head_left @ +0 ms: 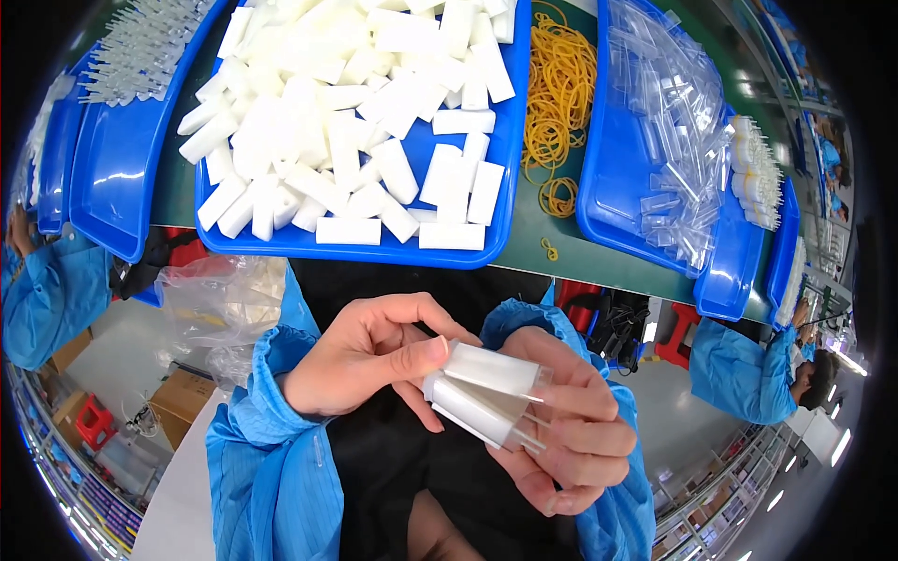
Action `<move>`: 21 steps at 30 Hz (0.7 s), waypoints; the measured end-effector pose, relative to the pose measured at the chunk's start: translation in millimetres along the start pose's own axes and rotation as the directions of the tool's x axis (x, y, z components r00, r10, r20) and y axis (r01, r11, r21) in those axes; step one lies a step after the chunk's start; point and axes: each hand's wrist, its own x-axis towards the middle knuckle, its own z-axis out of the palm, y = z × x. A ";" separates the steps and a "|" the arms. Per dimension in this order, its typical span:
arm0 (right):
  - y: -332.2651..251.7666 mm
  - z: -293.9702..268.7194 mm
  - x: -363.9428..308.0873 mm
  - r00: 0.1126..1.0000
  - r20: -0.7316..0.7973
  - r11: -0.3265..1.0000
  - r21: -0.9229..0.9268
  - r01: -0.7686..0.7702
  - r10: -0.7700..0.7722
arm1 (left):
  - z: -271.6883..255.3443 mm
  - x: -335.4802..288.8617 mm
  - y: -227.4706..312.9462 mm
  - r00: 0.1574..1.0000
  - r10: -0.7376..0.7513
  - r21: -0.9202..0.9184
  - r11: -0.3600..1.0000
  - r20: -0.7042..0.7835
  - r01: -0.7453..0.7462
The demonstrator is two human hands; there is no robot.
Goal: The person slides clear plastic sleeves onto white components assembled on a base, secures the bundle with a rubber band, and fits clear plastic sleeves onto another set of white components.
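Note:
Two white rectangular pieces in clear plastic sleeves point(494, 371) are held side by side in front of my body, fanned slightly apart. Thin pins stick out of their right ends. My left hand point(374, 360) pinches their left ends between thumb and fingers. Around the pin ends curl the fingers of my right hand point(575, 425), its palm partly hidden behind the pieces. Beyond my hands, a blue tray point(355, 249) on the green table holds a heap of white foam-like blocks point(351, 140).
Yellow rubber bands point(559, 89) lie beside the tray. Another blue tray point(608, 201) holds clear plastic sleeves point(678, 140). White pinned parts point(140, 51) fill a tray at far left; more point(756, 173) sit right. Co-workers in blue sleeves point(56, 299) flank me. Cardboard box point(182, 407) below left.

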 end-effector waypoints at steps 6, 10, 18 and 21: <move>0.3 -3.4 3.5 1.000 -0.015 0.997 -0.072 -0.010 0.009 | -1.1 -1.1 -0.4 0.998 0.053 0.024 0.998 -0.028 -0.053; -2.0 -3.9 2.4 0.995 -0.065 0.997 0.023 -0.080 0.081 | -1.6 -0.2 -1.9 0.994 0.100 0.027 0.995 -0.038 -0.099; -3.8 0.6 2.7 0.988 -0.078 0.988 0.096 -0.124 0.132 | -3.0 -1.6 -0.7 0.996 0.074 0.000 0.997 -0.046 -0.074; -3.7 2.9 4.9 0.978 -0.107 0.979 0.119 -0.164 0.177 | -3.0 -1.7 -1.4 0.995 0.082 0.015 0.997 -0.052 -0.082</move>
